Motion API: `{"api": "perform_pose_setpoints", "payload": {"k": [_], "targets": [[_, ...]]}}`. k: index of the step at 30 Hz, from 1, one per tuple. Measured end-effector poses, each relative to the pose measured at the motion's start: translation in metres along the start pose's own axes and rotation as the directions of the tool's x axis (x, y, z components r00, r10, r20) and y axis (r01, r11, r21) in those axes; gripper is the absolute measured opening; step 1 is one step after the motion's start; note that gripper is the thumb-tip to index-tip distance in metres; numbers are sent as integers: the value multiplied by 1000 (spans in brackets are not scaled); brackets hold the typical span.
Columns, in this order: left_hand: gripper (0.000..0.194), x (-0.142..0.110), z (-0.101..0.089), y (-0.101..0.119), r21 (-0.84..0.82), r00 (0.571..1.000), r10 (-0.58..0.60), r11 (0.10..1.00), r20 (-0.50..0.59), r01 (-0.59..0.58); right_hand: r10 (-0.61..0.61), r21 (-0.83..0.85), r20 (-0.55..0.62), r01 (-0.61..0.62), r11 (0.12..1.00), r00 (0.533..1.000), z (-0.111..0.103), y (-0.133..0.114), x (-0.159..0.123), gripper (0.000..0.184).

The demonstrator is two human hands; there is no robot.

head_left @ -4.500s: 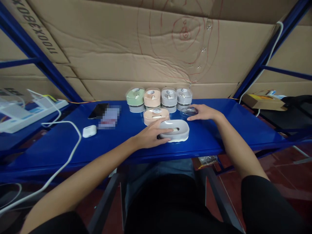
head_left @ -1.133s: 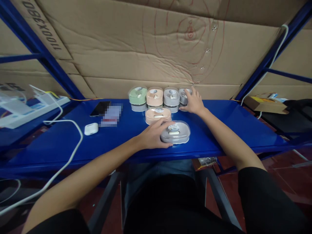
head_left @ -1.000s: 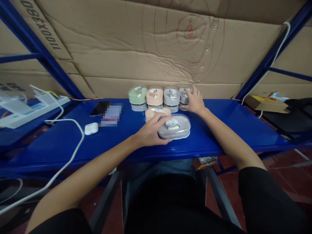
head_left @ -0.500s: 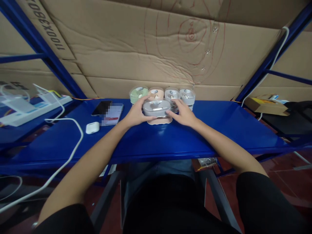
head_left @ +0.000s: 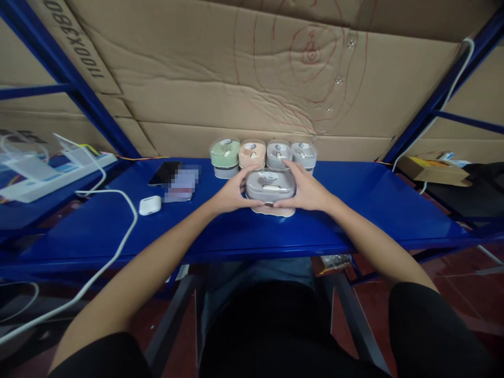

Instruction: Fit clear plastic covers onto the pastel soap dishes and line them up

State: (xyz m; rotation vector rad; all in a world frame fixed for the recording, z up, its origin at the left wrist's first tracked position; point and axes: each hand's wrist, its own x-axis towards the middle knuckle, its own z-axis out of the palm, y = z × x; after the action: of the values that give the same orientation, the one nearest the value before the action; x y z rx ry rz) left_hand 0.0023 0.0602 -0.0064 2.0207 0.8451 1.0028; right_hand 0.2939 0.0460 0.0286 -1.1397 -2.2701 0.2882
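Grasping a grey oval plastic box (head_left: 271,185) with a clear lid by its ends, the left hand (head_left: 232,191) and right hand (head_left: 311,190) each lay a thumb along its lower front edge. It is at mid-frame, directly over a peach oval plastic box (head_left: 273,211) on the glossy blue table (head_left: 244,233); whether its full weight rests there cannot be told. A second ago it was in front of the peach box; half a second ago both were higher and further left in the frame. The grey one now forms an upper tier, so the stacking seems almost done, with position being adjusted.

The round white label (head_left: 268,177) on its lid is too blurred to read, as are those on the pastel plastic boxes (head_left: 252,151) behind. At upper left, black printing (head_left: 76,44) on the tan cardboard wall (head_left: 177,94) reads "1100X380", tilted. No brand is legible.
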Motion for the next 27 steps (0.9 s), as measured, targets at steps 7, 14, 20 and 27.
{"api": "perform_pose_setpoints", "payload": {"k": [7, 14, 20, 27], "targets": [[131, -2, 36, 5, -79, 997, 16, 997, 75, -10, -223, 66, -27, 224, 972, 974, -13, 7, -50, 105], [120, -10, 37, 3, 63, 990, -7, 998, 140, -2, -63, -73, -189, 50, 996, 980, -40, 28, -107, 92], [99, -10, 33, 4, 222, 990, 1, 974, 143, -33, 195, -233, -406, -307, 923, 893, -89, 109, -129, 93], [91, -9, 31, 8, 284, 983, -50, 959, 176, -2, 470, -146, -497, -604, 783, 729, -98, 178, -48, 99]]}}
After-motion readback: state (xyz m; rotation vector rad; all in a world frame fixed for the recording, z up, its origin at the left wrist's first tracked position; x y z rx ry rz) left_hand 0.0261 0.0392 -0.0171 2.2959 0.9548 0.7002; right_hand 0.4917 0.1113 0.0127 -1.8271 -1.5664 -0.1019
